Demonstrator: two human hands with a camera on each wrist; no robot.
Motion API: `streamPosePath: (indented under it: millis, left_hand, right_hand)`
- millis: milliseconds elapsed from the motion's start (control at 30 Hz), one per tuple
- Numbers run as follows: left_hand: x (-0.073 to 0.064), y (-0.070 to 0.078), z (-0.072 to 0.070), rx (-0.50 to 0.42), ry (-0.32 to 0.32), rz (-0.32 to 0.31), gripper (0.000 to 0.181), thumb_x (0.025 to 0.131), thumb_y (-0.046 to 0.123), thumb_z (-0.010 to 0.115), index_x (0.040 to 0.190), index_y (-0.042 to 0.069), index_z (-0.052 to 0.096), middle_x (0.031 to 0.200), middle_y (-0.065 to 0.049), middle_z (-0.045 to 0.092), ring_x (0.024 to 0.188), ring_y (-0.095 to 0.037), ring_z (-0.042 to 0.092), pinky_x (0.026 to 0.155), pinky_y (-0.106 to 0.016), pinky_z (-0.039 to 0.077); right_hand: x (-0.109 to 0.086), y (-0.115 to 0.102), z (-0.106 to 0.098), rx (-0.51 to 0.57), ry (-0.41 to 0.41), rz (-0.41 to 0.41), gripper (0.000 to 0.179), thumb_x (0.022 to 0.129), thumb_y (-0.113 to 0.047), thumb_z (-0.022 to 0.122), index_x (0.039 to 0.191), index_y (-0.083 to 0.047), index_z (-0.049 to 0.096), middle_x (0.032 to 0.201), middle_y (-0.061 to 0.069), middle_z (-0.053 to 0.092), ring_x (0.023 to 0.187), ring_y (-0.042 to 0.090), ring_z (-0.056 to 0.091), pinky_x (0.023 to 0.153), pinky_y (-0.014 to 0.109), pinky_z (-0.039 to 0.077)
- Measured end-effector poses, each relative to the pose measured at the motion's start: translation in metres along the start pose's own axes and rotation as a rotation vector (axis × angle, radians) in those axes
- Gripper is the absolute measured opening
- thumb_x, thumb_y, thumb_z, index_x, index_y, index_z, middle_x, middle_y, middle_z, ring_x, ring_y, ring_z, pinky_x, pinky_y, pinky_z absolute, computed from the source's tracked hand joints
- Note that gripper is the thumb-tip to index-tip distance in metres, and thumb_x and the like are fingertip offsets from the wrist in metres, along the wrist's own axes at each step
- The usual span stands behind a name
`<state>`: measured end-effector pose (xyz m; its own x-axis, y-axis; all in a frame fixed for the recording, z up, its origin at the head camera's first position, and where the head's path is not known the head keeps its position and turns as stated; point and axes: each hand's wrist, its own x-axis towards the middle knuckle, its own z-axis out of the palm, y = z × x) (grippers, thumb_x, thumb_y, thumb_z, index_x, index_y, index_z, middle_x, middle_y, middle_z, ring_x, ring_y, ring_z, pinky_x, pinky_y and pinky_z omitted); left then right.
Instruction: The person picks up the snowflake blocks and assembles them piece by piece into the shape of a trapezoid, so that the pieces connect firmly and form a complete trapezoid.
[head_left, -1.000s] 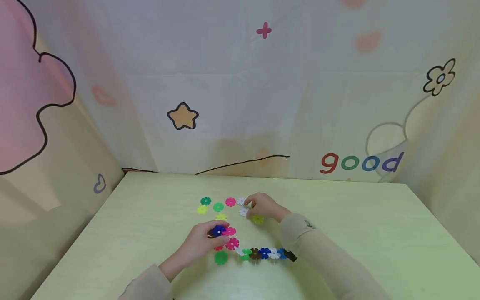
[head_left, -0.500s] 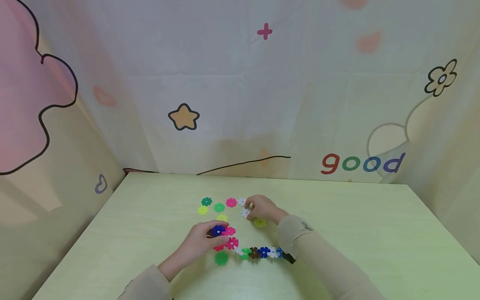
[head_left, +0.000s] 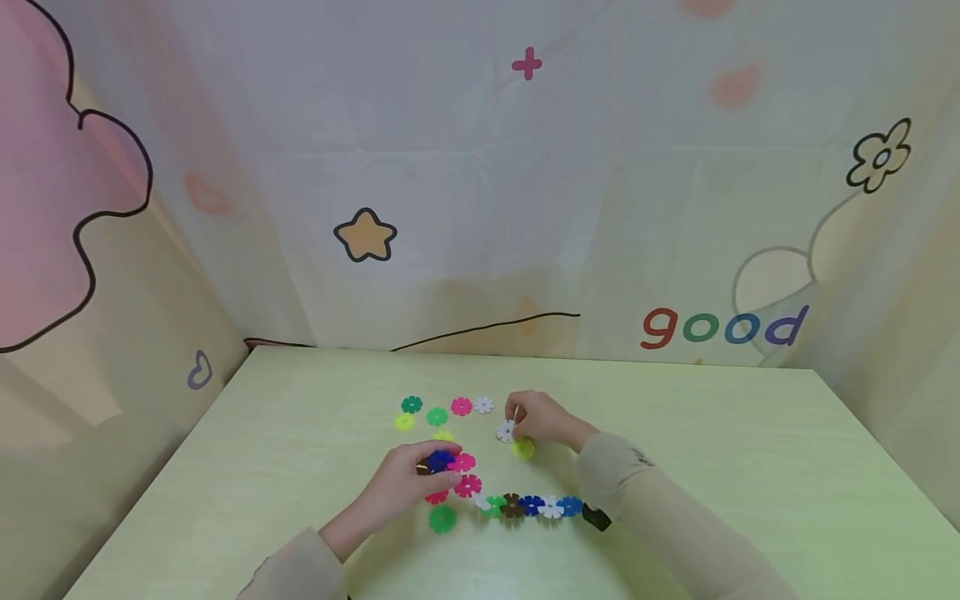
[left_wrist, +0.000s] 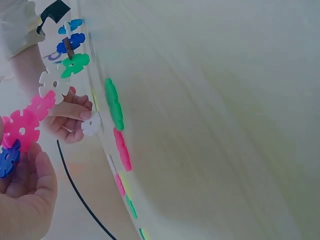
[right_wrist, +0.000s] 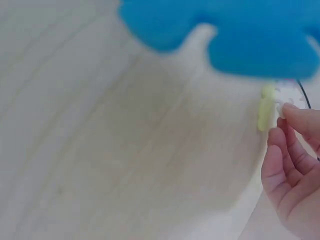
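Chain of notched discs (head_left: 513, 510) is held up off the worktop (head_left: 675, 442) near the person, running from the left grip (head_left: 397, 479) towards the right sleeve (head_left: 675, 517); its linked pieces go blue, two pinks, white, green, brown, dark blue, white and light blue, the last looming large in the right wrist view. Thumb and fingers of the left grip are curled around the blue piece at that end, with something brown partly hidden behind. A green disc (head_left: 442, 519) lies flat below this hand, and a pink disc (head_left: 437, 497) just past it. Farther out, the right grip (head_left: 546, 418) pinches a white disc (head_left: 505, 432) at its edge, near a yellow disc (head_left: 523, 450). Beyond the left grip lie two more yellow ones, then a light green disc (head_left: 437, 416), a second loose pink, another white and a dark green disc (head_left: 412, 404). Behind the worktop hangs a pale printed curtain (head_left: 465, 192) bearing a star and "good"
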<state>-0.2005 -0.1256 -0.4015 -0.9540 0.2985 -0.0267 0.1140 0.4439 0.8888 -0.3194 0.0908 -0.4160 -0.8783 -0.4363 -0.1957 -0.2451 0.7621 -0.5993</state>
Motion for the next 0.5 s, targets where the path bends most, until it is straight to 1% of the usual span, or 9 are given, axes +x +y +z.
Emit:
streamPosePath:
  millis: [133,267,367,500]
  left_hand:
    - [0.001,0.004,0.002,-0.003,-0.006,0.021,0.046,0.077,0.033,0.067,0.114,0.008,0.058,0.110,-0.009,0.060,0.089,-0.017,0.057,0.070,-0.023,0.052]
    - [0.002,0.007,0.004,-0.012,-0.007,0.043,0.044,0.077,0.031,0.067,0.113,0.007,0.059,0.111,-0.010,0.060,0.091,-0.018,0.058,0.073,-0.025,0.052]
    - [0.003,0.008,0.006,-0.015,-0.006,0.045,0.044,0.077,0.031,0.067,0.113,0.007,0.059,0.111,-0.010,0.060,0.090,-0.018,0.059,0.073,-0.026,0.052]
    - [0.004,0.010,0.009,-0.015,-0.002,0.056,0.043,0.077,0.032,0.067,0.112,0.008,0.060,0.108,-0.009,0.062,0.088,-0.016,0.059,0.072,-0.023,0.051]
  right_hand:
    - [-0.009,0.006,-0.006,0.101,0.017,-0.033,0.011,0.076,-0.001,0.064,0.081,-0.007,0.056,0.072,0.004,0.051,0.065,0.015,0.046,0.055,0.024,0.041]
    - [-0.025,0.005,-0.012,0.277,0.022,-0.097,0.010,0.079,0.001,0.060,0.088,0.001,0.055,0.073,0.005,0.051,0.065,0.015,0.047,0.058,0.025,0.045]
    - [-0.039,0.002,-0.017,0.384,0.011,-0.155,0.011,0.080,0.001,0.058,0.089,0.004,0.053,0.074,0.006,0.051,0.066,0.014,0.049,0.061,0.027,0.048]
    - [-0.056,-0.007,-0.021,0.455,-0.003,-0.210,0.011,0.080,-0.002,0.059,0.089,0.002,0.054,0.075,0.007,0.053,0.069,0.017,0.056,0.064,0.028,0.050]
